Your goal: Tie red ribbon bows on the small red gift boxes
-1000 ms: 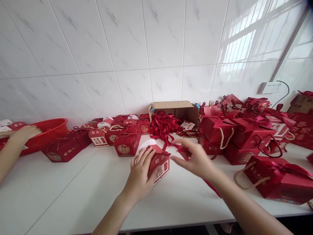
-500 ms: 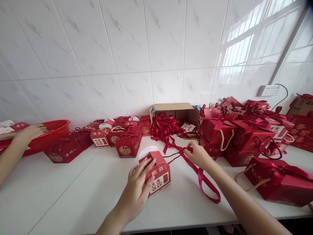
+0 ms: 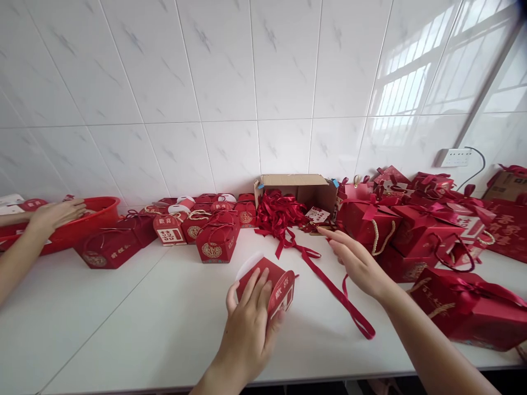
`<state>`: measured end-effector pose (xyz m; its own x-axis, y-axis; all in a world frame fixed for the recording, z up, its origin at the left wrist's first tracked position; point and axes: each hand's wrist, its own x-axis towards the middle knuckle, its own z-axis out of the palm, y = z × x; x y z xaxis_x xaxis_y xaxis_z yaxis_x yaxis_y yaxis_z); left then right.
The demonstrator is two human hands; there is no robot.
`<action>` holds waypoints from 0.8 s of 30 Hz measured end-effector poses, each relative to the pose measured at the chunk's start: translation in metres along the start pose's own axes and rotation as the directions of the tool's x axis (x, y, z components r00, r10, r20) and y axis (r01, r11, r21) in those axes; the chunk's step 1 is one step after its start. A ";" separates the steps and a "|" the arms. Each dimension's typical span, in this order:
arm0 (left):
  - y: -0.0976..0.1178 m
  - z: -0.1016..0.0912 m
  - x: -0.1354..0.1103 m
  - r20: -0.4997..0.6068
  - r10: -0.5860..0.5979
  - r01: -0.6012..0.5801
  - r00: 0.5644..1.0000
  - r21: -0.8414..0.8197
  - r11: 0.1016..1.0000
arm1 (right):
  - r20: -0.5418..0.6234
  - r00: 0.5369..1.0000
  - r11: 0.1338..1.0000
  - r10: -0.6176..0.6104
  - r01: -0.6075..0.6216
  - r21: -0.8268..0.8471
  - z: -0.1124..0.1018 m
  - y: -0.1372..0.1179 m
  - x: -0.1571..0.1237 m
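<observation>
Under my left hand [image 3: 252,315] is a small red gift box [image 3: 269,277] with gold lettering and a white-and-red front panel. The fingers lie across its top and the thumb presses its front side, gripping it. The box sits turned at an angle on the white table. My right hand [image 3: 360,266] is to the right of the box, apart from it, with fingers stretched forward and nothing visible in them. A dark red satin ribbon [image 3: 329,282] trails over the table just left of and below that hand.
A cardboard box [image 3: 296,180] spills a heap of red ribbons [image 3: 280,211]. Finished red boxes [image 3: 428,230] are stacked at right. Several smaller boxes [image 3: 217,238] line the left. A co-worker's hand [image 3: 61,213] is at a red basin [image 3: 102,214] at far left.
My right hand has let go of the dark red cord of the gift box and moved right and down, its fingers straightening. My left hand has turned the box and shifted it slightly right.
</observation>
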<state>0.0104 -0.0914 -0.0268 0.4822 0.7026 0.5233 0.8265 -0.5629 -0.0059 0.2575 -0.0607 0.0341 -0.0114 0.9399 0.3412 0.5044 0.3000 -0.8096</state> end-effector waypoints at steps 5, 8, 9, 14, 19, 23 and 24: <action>0.007 -0.009 -0.001 0.003 -0.017 0.018 1.000 -0.063 0.998 | 0.099 0.984 0.985 -0.148 0.138 0.101 0.022 -0.011 -0.024; 0.018 -0.020 0.002 -0.038 -0.073 0.067 0.997 -0.147 0.987 | 0.154 0.985 0.947 -0.073 0.020 0.320 0.038 -0.011 -0.035; 0.021 -0.024 0.003 -0.048 -0.087 0.077 0.995 -0.174 0.982 | 0.183 0.982 0.918 -0.053 -0.024 0.395 0.043 -0.011 -0.036; 0.028 -0.039 0.015 -0.085 -0.112 0.086 0.990 -0.267 0.960 | 0.285 0.958 0.815 -0.035 -0.138 0.563 0.052 -0.008 -0.039; 0.025 -0.039 0.027 -0.150 -0.069 0.033 0.986 -0.231 0.972 | 0.307 0.950 0.805 -0.051 -0.143 0.576 0.052 -0.011 -0.043; 0.025 -0.036 0.032 -0.180 -0.058 0.019 0.982 -0.212 0.977 | 0.312 0.948 0.821 -0.058 -0.132 0.555 0.051 -0.012 -0.047; 0.026 -0.036 0.032 -0.182 -0.060 0.021 0.981 -0.210 0.978 | 0.311 0.949 0.827 -0.057 -0.130 0.548 0.051 -0.012 -0.047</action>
<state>0.0368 -0.0989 0.0203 0.3708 0.6441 0.6690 0.7571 -0.6268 0.1839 0.2081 -0.1003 0.0029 -0.3087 0.9250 0.2214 -0.0545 0.2152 -0.9750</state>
